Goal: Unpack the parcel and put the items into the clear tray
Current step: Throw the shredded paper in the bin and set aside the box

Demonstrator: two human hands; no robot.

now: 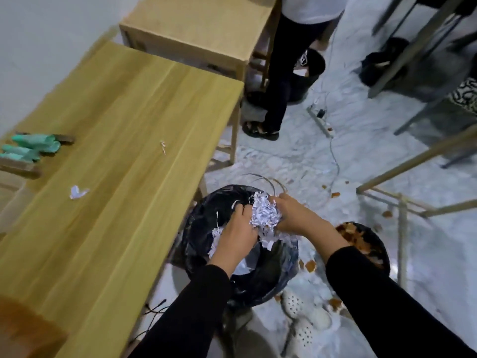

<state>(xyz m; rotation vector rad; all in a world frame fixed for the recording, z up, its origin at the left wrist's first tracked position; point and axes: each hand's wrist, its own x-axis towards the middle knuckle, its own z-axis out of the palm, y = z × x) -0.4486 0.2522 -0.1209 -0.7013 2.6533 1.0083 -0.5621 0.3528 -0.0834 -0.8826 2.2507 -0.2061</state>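
Fingertips of the left hand (pixel 236 228) and right hand (pixel 296 215) are buried in the wad of white shredded paper (pixel 265 218) at lower centre. At the left edge, green objects (pixel 32 147) on the wooden table (pixel 116 125) are too blurred to identify. A standing person in dark trousers (pixel 284 60) is cut off by the top edge. A black sleeve (pixel 374 293) covers part of the round bin of brown scraps (pixel 361 241), lower right.

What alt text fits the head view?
The left hand and right hand grip a wad of shredded paper over a black-lined bin on the floor. A wooden table at left carries a few paper scraps and green items; another person's legs stand behind.
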